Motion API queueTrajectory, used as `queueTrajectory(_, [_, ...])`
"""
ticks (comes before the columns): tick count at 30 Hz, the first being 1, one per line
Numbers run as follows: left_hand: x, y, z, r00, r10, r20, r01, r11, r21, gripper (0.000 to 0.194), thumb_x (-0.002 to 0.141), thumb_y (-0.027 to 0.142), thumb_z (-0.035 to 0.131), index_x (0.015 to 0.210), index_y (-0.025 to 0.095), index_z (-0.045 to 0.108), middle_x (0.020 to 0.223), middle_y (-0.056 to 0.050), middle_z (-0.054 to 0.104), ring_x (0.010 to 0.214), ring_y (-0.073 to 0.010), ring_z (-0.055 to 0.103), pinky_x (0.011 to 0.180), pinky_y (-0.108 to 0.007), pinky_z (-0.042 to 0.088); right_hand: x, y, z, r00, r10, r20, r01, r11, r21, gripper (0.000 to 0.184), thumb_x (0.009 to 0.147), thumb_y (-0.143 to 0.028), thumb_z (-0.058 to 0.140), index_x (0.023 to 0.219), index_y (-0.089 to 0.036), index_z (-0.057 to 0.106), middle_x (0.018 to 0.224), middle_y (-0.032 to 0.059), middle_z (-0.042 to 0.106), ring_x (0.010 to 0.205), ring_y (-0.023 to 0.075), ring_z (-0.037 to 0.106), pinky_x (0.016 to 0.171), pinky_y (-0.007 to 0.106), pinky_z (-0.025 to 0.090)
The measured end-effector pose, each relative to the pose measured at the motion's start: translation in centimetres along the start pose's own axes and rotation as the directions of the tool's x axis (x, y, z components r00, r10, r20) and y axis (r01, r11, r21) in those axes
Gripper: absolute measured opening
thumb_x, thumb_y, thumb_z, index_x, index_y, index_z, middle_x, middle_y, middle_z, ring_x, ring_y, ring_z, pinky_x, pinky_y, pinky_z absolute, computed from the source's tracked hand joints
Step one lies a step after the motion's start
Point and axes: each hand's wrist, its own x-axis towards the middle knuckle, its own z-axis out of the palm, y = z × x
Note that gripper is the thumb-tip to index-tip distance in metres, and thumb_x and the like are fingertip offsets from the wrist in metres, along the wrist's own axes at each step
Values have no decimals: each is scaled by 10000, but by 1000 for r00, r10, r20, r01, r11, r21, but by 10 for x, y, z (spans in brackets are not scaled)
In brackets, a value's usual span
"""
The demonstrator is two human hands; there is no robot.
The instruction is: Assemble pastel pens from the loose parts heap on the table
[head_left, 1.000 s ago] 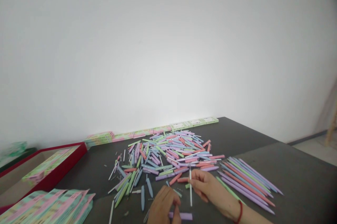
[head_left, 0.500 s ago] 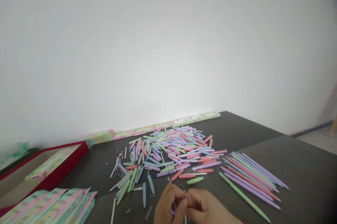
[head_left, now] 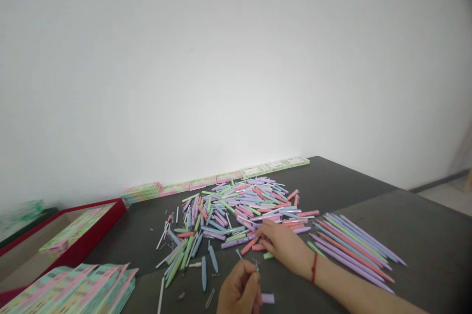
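Observation:
My left hand [head_left: 240, 288] is closed near the bottom edge, thumb and forefinger pinching a small clear piece [head_left: 256, 266]. A purple pen part [head_left: 268, 298] shows beside its lower fingers; I cannot tell whether it is held or lies on the table. My right hand [head_left: 283, 246], a red cord at the wrist, reaches over the near edge of a pile of pastel pen parts [head_left: 250, 201]. Its fingers are partly spread, their tips by a coral pen part [head_left: 249, 245]. Nothing shows in its grasp, though the palm is hidden.
A row of long pastel pens [head_left: 354, 250] lies to the right. Blue pen parts [head_left: 204, 273] and a white stick [head_left: 161, 295] lie left of my hands. Printed packets [head_left: 81, 288], a red box [head_left: 99, 225] and flat cartons [head_left: 254, 170] stand left and behind.
My hands have separated. The right hand has moved forward to the pile, while the left stays low in front with the small clear piece. The purple part now shows beside the left hand.

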Motion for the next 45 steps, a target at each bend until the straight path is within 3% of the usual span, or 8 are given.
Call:
queueTrajectory(4, [2, -4, 0, 1000, -2, -1, 2, 1000, -22, 301, 821, 487, 516, 728, 206, 460, 449, 104, 419, 348, -52, 242, 368, -174, 148, 31, 2, 17, 993, -57, 99, 70, 989, -132, 172, 851, -173, 521, 951, -176, 661, 1004, 84, 629, 910, 211, 605, 751, 274, 434])
queueTrajectory(10, [7, -14, -3, 999, 50, -9, -50, 998, 24, 296, 825, 476, 520, 765, 186, 545, 464, 83, 452, 370, -67, 266, 388, -187, 189, 58, -4, 32, 977, -84, 196, 137, 952, -274, 182, 855, -169, 511, 871, -117, 685, 929, 136, 643, 841, 244, 632, 691, 296, 454])
queueTrajectory(21, [7, -17, -5, 1000, 15, -27, -16, 999, -42, 236, 802, 425, 550, 778, 190, 547, 490, 78, 454, 405, -78, 299, 412, -185, 210, 60, 13, 17, 968, -65, 241, 138, 944, -301, 155, 779, -117, 548, 820, -110, 697, 907, 154, 656, 850, 264, 624, 696, 310, 440])
queueTrajectory(26, [6, -5, -7, 997, 38, -67, -31, 994, 104, 280, 806, 456, 538, 814, 187, 616, 524, 60, 483, 447, -103, 387, 462, -204, 304, 47, 8, 1, 982, -100, 163, 132, 971, -199, 149, 750, -104, 560, 863, -139, 651, 962, 111, 651, 937, 236, 585, 770, 292, 413])
queueTrajectory(30, [6, 6, -11, 989, 114, -96, -87, 964, 251, 279, 824, 399, 489, 849, 177, 656, 556, 44, 495, 544, -137, 458, 564, -231, 358, 11, 2, -16, 992, -89, 87, 96, 992, -82, 104, 821, -180, 521, 895, -187, 594, 860, 17, 653, 780, 156, 586, 674, 230, 407])
queueTrajectory(36, [4, 13, -15, 982, 175, -70, -131, 899, 418, 263, 832, 339, 454, 755, 187, 653, 588, 28, 526, 567, -149, 475, 574, -230, 364, -45, -9, -22, 999, 25, 23, -33, 891, 454, 91, 808, -178, 541, 846, -213, 616, 877, 0, 665, 847, 163, 595, 729, 229, 407])
queueTrajectory(39, [2, 12, -15, 974, 220, -48, -174, 871, 460, 246, 829, 315, 467, 750, 198, 668, 629, 9, 589, 589, -158, 520, 603, -229, 397, -54, -13, -21, 997, 69, 17, -67, 847, 528, 116, 768, -139, 562, 825, -217, 625, 894, 0, 671, 904, 177, 587, 780, 240, 397])
queueTrajectory(45, [1, 0, -18, 921, 388, 38, -339, 748, 571, 216, 821, 258, 492, 832, 246, 707, 709, -24, 677, 681, -191, 608, 659, -238, 449, -56, -13, -19, 989, 148, 14, -132, 825, 549, 97, 710, -123, 577, 758, -207, 565, 778, -14, 618, 776, 168, 568, 655, 223, 380])
